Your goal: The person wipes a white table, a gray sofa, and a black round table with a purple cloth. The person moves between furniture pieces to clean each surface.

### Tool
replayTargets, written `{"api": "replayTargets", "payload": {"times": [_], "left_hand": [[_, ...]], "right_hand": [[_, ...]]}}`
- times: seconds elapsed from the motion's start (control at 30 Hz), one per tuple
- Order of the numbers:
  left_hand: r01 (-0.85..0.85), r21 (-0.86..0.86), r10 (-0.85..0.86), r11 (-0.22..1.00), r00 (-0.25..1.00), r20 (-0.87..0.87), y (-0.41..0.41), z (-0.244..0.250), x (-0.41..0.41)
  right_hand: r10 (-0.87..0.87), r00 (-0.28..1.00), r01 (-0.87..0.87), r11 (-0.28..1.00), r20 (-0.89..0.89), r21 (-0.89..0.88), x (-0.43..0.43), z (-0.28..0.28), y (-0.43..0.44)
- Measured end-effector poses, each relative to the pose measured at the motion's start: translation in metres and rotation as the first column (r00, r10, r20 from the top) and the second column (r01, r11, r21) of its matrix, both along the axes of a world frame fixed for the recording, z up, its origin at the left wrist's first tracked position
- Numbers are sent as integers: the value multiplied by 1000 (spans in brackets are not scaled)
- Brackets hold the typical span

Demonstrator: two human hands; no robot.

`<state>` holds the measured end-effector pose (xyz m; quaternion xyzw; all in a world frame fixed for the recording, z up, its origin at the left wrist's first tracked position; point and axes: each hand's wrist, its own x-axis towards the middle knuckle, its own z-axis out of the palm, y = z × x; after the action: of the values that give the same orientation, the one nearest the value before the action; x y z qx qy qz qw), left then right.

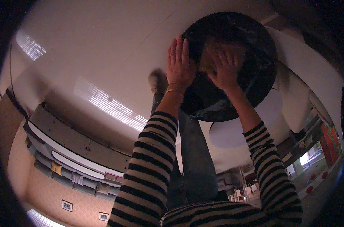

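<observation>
A round black marble-patterned tabletop (220, 105) lies below my hands. My left hand (179, 66) rests at its left edge, palm down, with the fingers pointing away from me and holding nothing that shows. Over the middle of the top, my right hand (225, 68) lies flat with its fingers spread on a brownish cloth (206, 63). The cloth is dim and its far edge blends into the dark surface, so its full outline cannot be told.
Pale glossy floor (118, 51) spreads to the left, with my foot (156, 81) beside the table. A lighter round surface (231, 134) shows under the tabletop. Farther off are a grey cabinet (72, 133) and a grey sofa (65, 176) with cushions.
</observation>
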<state>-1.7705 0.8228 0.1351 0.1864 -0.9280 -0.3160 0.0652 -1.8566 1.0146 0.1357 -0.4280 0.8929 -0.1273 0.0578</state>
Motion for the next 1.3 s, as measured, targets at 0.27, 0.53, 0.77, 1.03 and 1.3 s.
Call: {"api": "replayTargets", "payload": {"times": [0.27, 0.53, 0.77, 1.03, 1.3], "left_hand": [[8, 102, -1, 995, 998, -63, -2, 6, 2], [3, 136, 9, 991, 997, -82, -5, 4, 4], [56, 70, -49, 996, 995, -90, -13, 5, 5], [65, -51, -60, 997, 993, 97, -10, 6, 4], [76, -75, -67, 994, 991, 117, -10, 5, -1]], "right_hand": [[-354, 933, 356, 934, -60, 15, -30, 14, -75], [-107, 993, 105, 993, 44, 48, 23, -14, -76], [4, 999, -3, 1000, 53, -21, 45, 4, -39], [-318, 915, 358, 924, -251, 137, 14, 6, 67], [-562, 788, 573, 819, -251, -37, -30, 8, -19]]}}
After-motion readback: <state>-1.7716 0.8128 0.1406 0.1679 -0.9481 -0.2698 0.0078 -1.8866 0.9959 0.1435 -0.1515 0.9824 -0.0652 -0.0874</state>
